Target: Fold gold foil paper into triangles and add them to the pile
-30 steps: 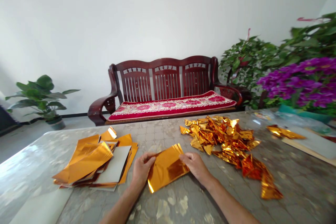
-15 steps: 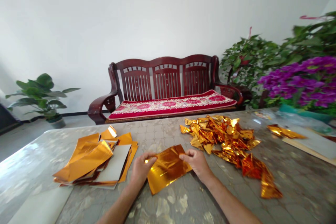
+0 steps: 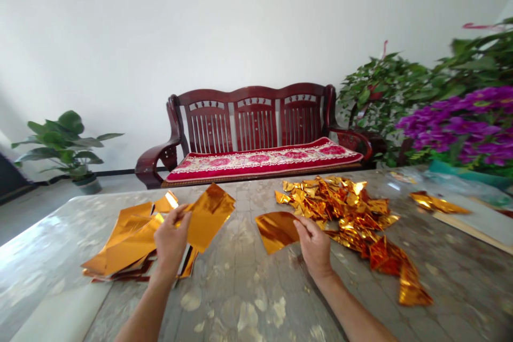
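Observation:
My left hand [image 3: 173, 240] pinches a sheet of gold foil paper [image 3: 210, 218] by its left edge, raised beside the loose stack of gold paper [image 3: 120, 243]. Part of that stack is hidden behind the hand. Over the middle of the table, my right hand [image 3: 315, 246] holds a second, smaller-looking piece of gold foil paper [image 3: 277, 231] by its right corner, curved and tilted. Just beyond the right hand lies a heap of folded gold foil pieces [image 3: 340, 206], with a tail of them trailing toward the front right.
The patterned table [image 3: 240, 299] spreads under everything. A pale flat sheet [image 3: 60, 312] lies at the front left. At the right are a board [image 3: 481, 224], clear plastic [image 3: 444, 187] and purple flowers [image 3: 468, 123]. A wooden bench [image 3: 256, 117] stands behind the table.
Both hands held one gold foil area together at the middle; now they are apart, each with its own piece. My left hand has moved left and up to the stack.

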### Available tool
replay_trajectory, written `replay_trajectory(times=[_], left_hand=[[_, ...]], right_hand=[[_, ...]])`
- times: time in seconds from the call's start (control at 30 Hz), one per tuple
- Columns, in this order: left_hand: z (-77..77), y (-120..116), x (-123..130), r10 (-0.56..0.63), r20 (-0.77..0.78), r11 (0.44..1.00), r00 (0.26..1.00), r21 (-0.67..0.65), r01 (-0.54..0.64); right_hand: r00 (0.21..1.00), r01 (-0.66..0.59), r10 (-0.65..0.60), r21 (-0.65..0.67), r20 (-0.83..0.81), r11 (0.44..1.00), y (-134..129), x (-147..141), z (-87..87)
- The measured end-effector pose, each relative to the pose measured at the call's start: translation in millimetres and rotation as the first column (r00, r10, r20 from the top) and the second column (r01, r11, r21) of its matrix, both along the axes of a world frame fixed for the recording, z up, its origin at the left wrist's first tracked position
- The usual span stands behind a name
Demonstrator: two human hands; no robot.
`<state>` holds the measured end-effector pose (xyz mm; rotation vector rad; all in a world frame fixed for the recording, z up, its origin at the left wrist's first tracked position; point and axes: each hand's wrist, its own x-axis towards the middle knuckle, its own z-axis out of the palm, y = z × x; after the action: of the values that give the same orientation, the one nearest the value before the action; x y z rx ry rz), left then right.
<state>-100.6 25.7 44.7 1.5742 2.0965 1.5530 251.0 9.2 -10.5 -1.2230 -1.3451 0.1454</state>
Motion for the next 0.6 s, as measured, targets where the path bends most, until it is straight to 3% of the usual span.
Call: replay_trajectory(times=[0.1, 0.2, 0.27, 0.33, 0.47, 0.53, 0.6], left_hand=[[16.9, -4.3, -28.4, 0.236, -0.058, 0.961, 0.970, 0.160, -0.225], [24.1, -11.6, -57.2, 0.471, -0.021, 0.832, 0.882, 0.341, -0.437], [25.8, -16.6, -79.4, 0.558, -0.028, 0.759, 0.830, 0.423, -0.496], [24.7, -21.0, -101.8, 0.632, -0.137, 0.711, 0.762, 0.494, -0.500], [9.4, -29.8, -125.7, 0.494, -0.530, 0.850, 0.690, 0.463, -0.252], [-4.4, -35.9, -122.7, 0.367, -0.658, 0.918, 0.657, 0.371, -0.142], [-18.7, -42.4, -114.4, 0.157, -0.761, 0.981, 0.630, 0.193, -0.012]], right_hand=[[0.951, -0.110, 0.043, 0.207, 0.308, 0.972, -9.2, -4.2, 10.8], [0.862, -0.194, 0.017, 0.299, 0.507, 0.934, -18.7, -11.4, 20.7], [0.839, -0.209, -0.006, 0.332, 0.544, 0.920, -22.3, -14.7, 24.2], [0.829, -0.215, -0.026, 0.362, 0.559, 0.907, -23.6, -16.0, 25.2], [0.798, -0.252, -0.042, 0.396, 0.601, 0.883, -23.6, -14.2, 25.9], [0.795, -0.248, -0.052, 0.402, 0.604, 0.881, -24.0, -12.3, 28.3], [0.800, -0.223, -0.075, 0.412, 0.595, 0.883, -24.9, -10.0, 32.2]])
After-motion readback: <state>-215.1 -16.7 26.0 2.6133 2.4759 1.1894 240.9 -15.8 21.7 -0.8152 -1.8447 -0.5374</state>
